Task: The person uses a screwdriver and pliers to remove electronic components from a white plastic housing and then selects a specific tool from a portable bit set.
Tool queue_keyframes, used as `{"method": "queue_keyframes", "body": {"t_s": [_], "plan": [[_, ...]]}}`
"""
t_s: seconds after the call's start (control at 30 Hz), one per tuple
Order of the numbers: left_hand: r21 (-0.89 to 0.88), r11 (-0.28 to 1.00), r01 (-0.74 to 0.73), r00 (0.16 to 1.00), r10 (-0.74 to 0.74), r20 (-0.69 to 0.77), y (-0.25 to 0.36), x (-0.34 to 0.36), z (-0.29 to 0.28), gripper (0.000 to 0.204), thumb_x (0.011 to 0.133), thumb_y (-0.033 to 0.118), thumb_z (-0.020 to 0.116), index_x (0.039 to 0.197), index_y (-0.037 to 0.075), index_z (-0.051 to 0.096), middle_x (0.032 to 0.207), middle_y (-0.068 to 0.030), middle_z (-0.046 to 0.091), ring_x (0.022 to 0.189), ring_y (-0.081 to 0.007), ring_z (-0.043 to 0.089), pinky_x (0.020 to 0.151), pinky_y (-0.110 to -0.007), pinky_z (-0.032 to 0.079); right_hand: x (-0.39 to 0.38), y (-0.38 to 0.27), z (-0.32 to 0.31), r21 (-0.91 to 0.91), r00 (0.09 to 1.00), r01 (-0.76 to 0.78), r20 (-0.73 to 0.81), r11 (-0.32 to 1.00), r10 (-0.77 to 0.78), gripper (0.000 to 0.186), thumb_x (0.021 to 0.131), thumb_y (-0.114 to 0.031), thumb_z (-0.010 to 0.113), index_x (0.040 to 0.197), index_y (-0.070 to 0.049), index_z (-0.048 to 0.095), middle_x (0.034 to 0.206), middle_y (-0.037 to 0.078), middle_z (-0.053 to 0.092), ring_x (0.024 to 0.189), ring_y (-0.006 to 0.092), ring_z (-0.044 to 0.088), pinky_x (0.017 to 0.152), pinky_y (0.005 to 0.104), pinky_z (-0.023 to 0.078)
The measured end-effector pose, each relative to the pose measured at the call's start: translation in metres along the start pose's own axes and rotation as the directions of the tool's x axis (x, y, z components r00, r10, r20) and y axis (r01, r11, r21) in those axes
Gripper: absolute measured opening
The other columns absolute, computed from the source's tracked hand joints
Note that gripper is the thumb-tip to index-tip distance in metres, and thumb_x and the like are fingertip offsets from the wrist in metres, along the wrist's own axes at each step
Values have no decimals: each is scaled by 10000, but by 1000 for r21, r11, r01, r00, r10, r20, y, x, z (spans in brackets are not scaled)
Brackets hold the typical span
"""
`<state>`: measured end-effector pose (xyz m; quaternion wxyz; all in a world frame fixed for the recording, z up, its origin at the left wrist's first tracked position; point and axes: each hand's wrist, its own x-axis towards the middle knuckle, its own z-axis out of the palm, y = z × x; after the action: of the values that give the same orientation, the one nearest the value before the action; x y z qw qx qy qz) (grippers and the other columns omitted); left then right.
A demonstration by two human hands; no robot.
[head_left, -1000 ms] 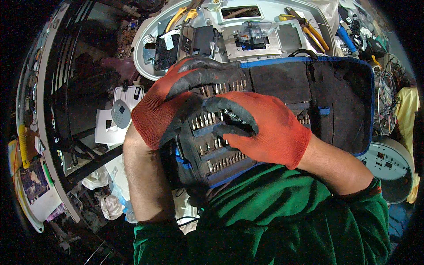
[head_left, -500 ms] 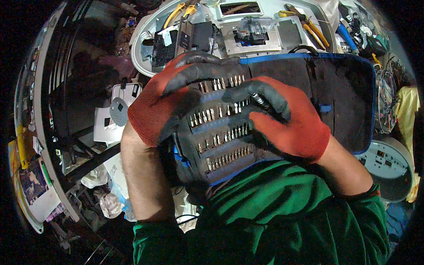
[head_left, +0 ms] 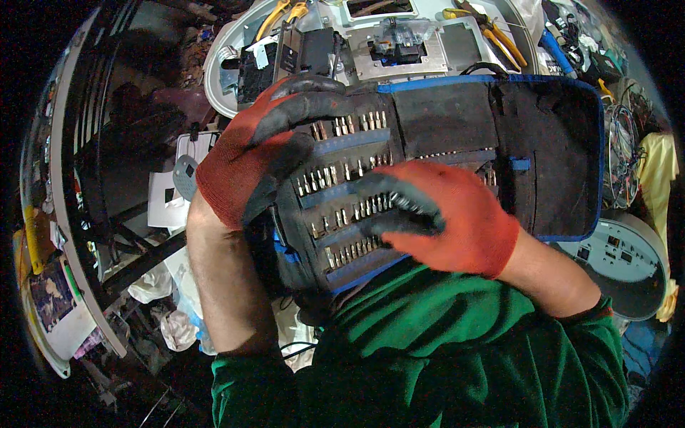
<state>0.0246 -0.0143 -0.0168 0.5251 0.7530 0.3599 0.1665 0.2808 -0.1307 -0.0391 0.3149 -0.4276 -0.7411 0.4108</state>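
Observation:
A black fabric tool roll with blue edging (head_left: 446, 118) lies opened across my lap. Its left panel carries several rows of silver screwdriver bits (head_left: 346, 253) in blue-edged strips. My left hand (head_left: 267, 139), in a red and black glove, is curled round the roll's left side, with its fingers over the top row. My right hand (head_left: 449, 214), gloved alike, hovers over the lower bit rows. Its fingers are bent round a dark, shiny, ridged cylinder (head_left: 410, 203), mostly hidden by the glove. Whether the right fingertips touch a bit, I cannot tell.
Beyond the roll stands a pale oval housing (head_left: 214, 78) holding electronic parts, yellow-handled pliers (head_left: 503, 43) and another yellow-handled tool (head_left: 282, 18). Tangled wires (head_left: 619, 157) and a round grey casing (head_left: 621, 250) lie right. A dark metal frame (head_left: 85, 214) runs along the left.
My right hand has moved down and left from the upper bit rows to the lower ones, still round the ridged cylinder. In the picture, the roll and left hand sit slightly higher and further left.

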Motion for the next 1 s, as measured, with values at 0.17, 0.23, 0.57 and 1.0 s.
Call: {"method": "queue_keyframes", "body": {"t_s": [0.17,0.23,0.57,1.0], "plan": [[-113,993,-27,1000,26,-13,-2,2,4,403,868,109,616,1255,-4,619,1334,-127,585,1248,-217,530,1087,-328,363,9,-22,12,-178,978,21,207,984,16,620,760,-255,768,1306,-72,540,1094,160,629,948,357,653,809,430,542],[-162,987,-2,995,-14,-98,-9,-4,10,416,869,104,604,1272,-2,604,1337,-130,581,1253,-226,527,1091,-338,360,9,-22,20,-269,988,85,149,960,-46,540,782,-265,731,1253,-73,548,1045,133,629,920,341,654,772,431,547],[31,999,27,880,-9,-475,7,-25,33,439,808,-14,641,1245,-3,611,1318,-188,583,1300,-331,503,1116,-392,346,19,-20,13,155,990,-97,120,983,79,353,798,-192,678,1098,-23,599,976,238,666,964,440,630,838,500,520],[569,820,70,971,74,-226,25,-85,83,569,672,344,839,1137,92,628,1456,-215,389,1388,-510,276,1100,-664,183,21,5,4,418,980,-181,153,890,128,255,832,-151,658,1046,-23,601,912,172,672,869,325,663,787,437,521]]}}
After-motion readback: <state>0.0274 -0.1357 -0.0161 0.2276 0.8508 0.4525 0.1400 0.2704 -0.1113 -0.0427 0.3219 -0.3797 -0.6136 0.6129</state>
